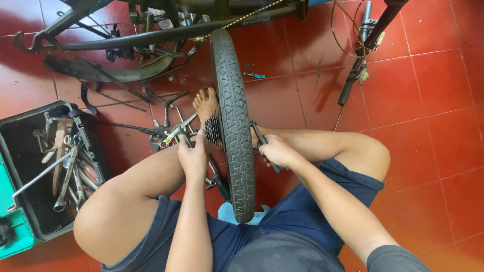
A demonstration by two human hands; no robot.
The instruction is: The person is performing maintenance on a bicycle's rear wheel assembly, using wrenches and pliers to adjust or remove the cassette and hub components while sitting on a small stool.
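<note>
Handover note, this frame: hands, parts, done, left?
Left hand: on the wheel's left side by the sprocket; what it holds is hidden.
Right hand: gripping a dark tool at the wheel's right side.
Wheel: upright between the knees, tyre on.
Toolbox open at left, spanners on the floor.
Done: wheel is off the frame.
Left: can't tell.

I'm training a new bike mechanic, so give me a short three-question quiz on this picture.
1. True or false: the wheel stands upright between the person's knees.
2. Which hand holds the dark-handled tool at the wheel's hub? A) left hand B) right hand C) neither
3. Fill in: the open toolbox full of wrenches sits on the person's ____ side.

Key:
1. True.
2. B: the right hand grips it; the left hand grips something on the cassette side, too hidden to identify.
3. Left, on the red tiled floor.
</note>
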